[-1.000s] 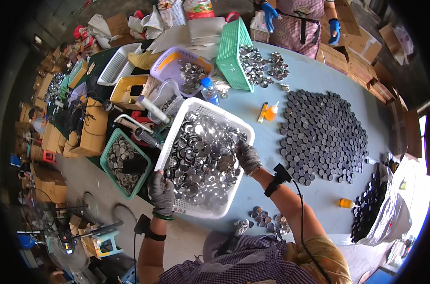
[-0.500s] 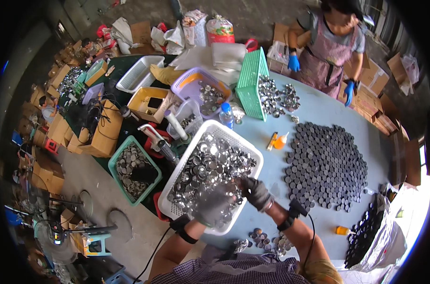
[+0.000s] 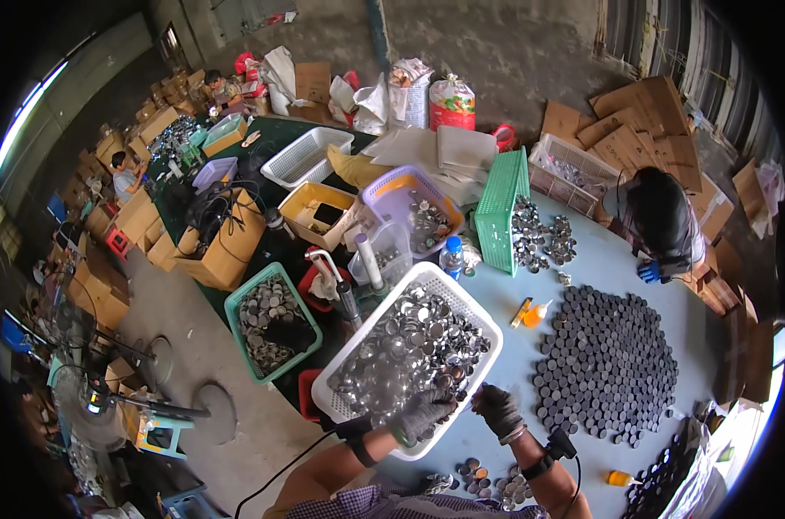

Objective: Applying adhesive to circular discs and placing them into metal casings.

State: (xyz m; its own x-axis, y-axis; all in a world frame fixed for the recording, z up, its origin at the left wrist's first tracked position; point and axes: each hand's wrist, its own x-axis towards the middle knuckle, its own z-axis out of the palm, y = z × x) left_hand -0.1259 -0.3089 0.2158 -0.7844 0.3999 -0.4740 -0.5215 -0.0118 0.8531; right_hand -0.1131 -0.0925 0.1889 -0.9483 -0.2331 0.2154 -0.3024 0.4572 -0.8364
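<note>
A white plastic basket [image 3: 493, 342] full of small shiny round metal caps [image 3: 392, 346] stands in front of me. My left hand [image 3: 423, 417], in a grey glove, is over the basket's near right side with its fingers curled together. Just right of the basket's rim, my right hand [image 3: 500, 413], also gloved, has its fingers pinched. The fingertips face each other with a small gap between. Whatever either hand holds is too small or hidden to make out. Near my body lie several loose round caps [image 3: 475, 476] on the table.
Many dark round discs [image 3: 609, 363] cover the table's right. Beyond the basket stand a blue-capped bottle [image 3: 451, 258], a purple basket [image 3: 384, 195] and a tipped green basket [image 3: 500, 212]. A green basket of caps [image 3: 271, 324] sits left. Across the table, a co-worker [image 3: 660, 216] bends down.
My left hand has come out of the middle of the caps toward the basket's near right side. The co-worker has bent down from standing. The whole view has shifted upward.
</note>
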